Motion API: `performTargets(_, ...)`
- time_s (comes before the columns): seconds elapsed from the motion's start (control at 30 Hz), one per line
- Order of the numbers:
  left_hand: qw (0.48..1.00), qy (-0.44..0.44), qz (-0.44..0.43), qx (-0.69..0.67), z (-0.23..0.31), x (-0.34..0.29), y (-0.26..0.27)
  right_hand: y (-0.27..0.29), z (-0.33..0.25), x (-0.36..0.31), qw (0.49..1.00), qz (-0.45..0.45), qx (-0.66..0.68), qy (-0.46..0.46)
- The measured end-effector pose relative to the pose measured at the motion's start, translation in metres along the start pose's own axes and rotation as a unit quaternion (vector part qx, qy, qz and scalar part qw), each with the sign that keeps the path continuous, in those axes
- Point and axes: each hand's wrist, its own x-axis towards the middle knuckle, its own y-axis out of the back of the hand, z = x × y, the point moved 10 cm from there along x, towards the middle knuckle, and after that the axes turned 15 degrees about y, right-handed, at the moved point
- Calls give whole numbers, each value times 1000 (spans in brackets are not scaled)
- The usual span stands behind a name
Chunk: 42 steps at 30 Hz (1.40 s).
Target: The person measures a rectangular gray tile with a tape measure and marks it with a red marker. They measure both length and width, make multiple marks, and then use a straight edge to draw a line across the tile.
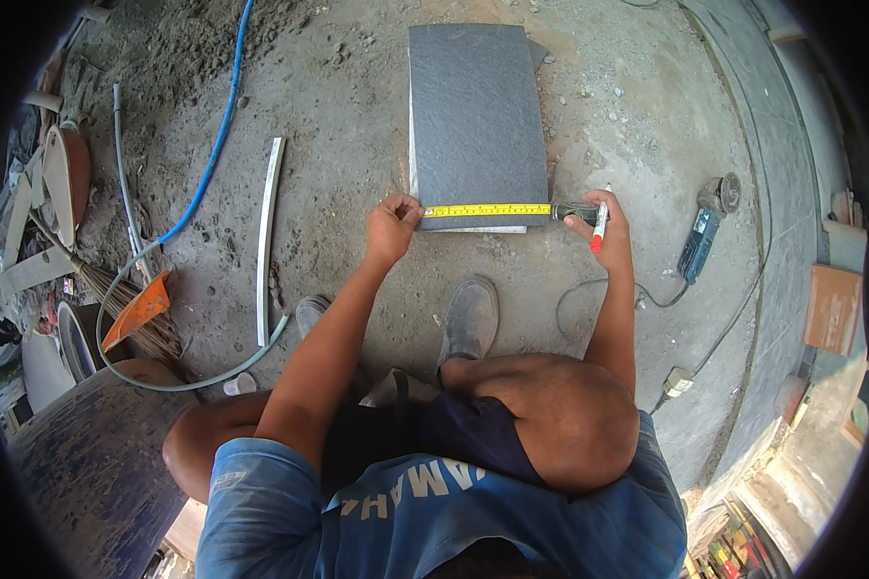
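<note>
A dark grey tile (478, 116) with a textured face lies on the concrete floor before me, with pale edges of something under it at the left and near sides. Across its near end stretches the yellow blade of a tape measure (492, 210). My left hand (390, 232) pinches the blade's end at the tile's left edge. At the right edge, my right hand (610, 232) is closed round the dark tape case. A white marker (601, 220) with a red end is also held in that hand, crossing the fingers.
To the right lies a blue angle grinder (702, 236), its cord leading to a pale connector (679, 382). A white strip (268, 241), a blue hose (210, 169), an orange piece (140, 309) and a broom (116, 289) are on the left. A dark drum (87, 473) stands near left.
</note>
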Motion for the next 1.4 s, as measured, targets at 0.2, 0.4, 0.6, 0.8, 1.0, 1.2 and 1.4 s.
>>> performTargets(0.2,964,-178,67,186,51,-17,-5,1,3,-2,1000,4,-2,-15)
performTargets(0.4,910,-236,14,339,86,-22,-52,0,4,-3,1000,3,-13,-15)
performTargets(0.6,864,-266,-94,417,100,-12,-96,0,-1,-3,1000,16,-23,-11)
performTargets(0.8,764,-351,-212,498,135,-23,-150,0,2,-6,999,31,-27,-9)
performTargets(1.0,839,-218,-293,402,150,-8,-202,1,-2,-6,999,36,-36,-13)
performTargets(1.2,858,-249,-243,377,135,-8,-214,1,0,-7,998,45,-27,-28)
performTargets(1.4,863,-228,-238,383,126,1,-168,3,-1,-8,998,46,-29,-28)
